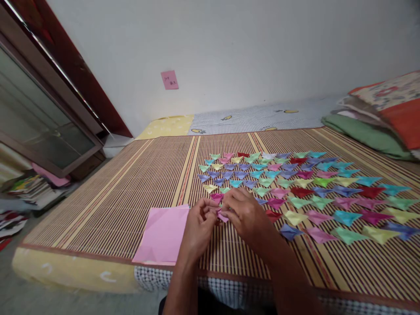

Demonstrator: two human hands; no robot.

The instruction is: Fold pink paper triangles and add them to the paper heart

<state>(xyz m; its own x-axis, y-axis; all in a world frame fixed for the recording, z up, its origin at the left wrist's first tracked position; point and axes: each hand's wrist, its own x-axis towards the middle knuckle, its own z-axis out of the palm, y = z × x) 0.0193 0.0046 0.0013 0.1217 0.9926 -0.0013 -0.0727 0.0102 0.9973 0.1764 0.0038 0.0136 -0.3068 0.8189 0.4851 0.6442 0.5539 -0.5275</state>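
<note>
A small folded piece of pink paper [222, 216] is pinched between my two hands, above the bamboo mat. My left hand [201, 221] grips its left side, with thumb and fingers pressed together. From the right, my right hand [241, 212] closes on the same paper, fingers bent over it and partly hiding it. Left of my left hand lies a stack of square pink paper sheets [162, 234]. Beyond and to the right of my hands, many folded paper boats [305, 183] in several colours are laid out in rows. My right hand covers part of the nearest rows.
The striped bamboo mat [108, 205] covers a bed with patterned cloth at its edges. Pillows and folded bedding [370, 127] are piled at the far right. A pink note [169, 80] is on the wall. Books [29, 190] and a glass-fronted cabinet [39, 113] stand at left.
</note>
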